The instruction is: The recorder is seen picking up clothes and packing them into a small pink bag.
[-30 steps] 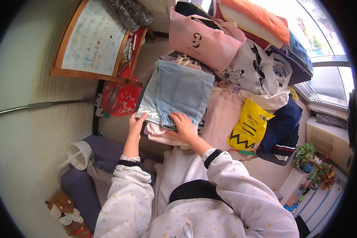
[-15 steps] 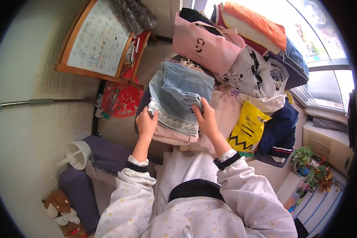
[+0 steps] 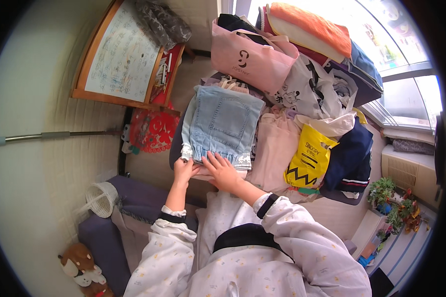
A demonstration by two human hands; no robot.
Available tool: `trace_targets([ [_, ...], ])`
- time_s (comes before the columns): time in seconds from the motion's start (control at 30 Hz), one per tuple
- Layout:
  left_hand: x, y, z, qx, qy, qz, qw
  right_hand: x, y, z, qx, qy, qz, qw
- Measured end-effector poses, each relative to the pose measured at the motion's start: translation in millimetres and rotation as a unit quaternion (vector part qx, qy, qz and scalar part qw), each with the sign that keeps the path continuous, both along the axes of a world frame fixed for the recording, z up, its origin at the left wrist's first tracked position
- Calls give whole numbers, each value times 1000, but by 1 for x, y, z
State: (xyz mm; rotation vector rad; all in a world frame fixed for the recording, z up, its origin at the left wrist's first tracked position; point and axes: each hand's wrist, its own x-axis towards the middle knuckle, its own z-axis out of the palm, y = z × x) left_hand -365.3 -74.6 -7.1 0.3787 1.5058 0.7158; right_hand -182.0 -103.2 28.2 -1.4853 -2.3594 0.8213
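Observation:
A light-blue denim garment (image 3: 229, 119) lies folded on a pile of clothes, its square pocket facing up. Its gathered elastic waistband is toward me, and white patterned trim shows at its near corners. My left hand (image 3: 184, 172) grips the near left corner by the trim, fingers closed. Flat on the waistband, fingers stretched, rests my right hand (image 3: 223, 172). Pale pink folded cloth peeks out beneath. Just right of the pile lies a pale pink garment (image 3: 275, 148).
Behind the pile stand a pink tote bag (image 3: 252, 54) and a white plastic bag (image 3: 307, 91). On the right are a yellow bag (image 3: 309, 156) and navy clothes (image 3: 347, 158). An orange towel (image 3: 312, 24) tops a stack by the window. A whiteboard (image 3: 121, 59) stands left.
The denim's raised, bunched top layer now lies flat and squared over the rest. My right hand let go of the bunched waistband and moved left and nearer, onto it.

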Motion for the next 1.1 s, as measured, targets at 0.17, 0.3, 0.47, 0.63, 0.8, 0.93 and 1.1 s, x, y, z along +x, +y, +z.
trace_targets([
  [0.17, 1, 26, 33, 272, 507, -216, 789, 26, 6, -24, -48, 193, -84, 976],
  [0.3, 47, 51, 51, 390, 497, -368, 682, 63, 18, -49, 33, 108, -379, 918],
  [0.47, 42, 42, 2, 276, 508, -531, 620, 76, 25, -100, -242, 208, -504, 802],
  [0.63, 60, 30, 14, 348, 536, -513, 573, 87, 60, -139, -252, 428, -440, 748],
  [0.8, 66, -7, 22, 354, 459, -642, 502, 77, 71, -172, -282, 306, -520, 746],
  [0.93, 53, -12, 10, 347, 493, -631, 488, 67, 73, -163, -288, 380, -485, 733],
  [1.1, 52, -9, 10, 339, 493, -641, 481, 71, 75, -148, -298, 451, -469, 698],
])
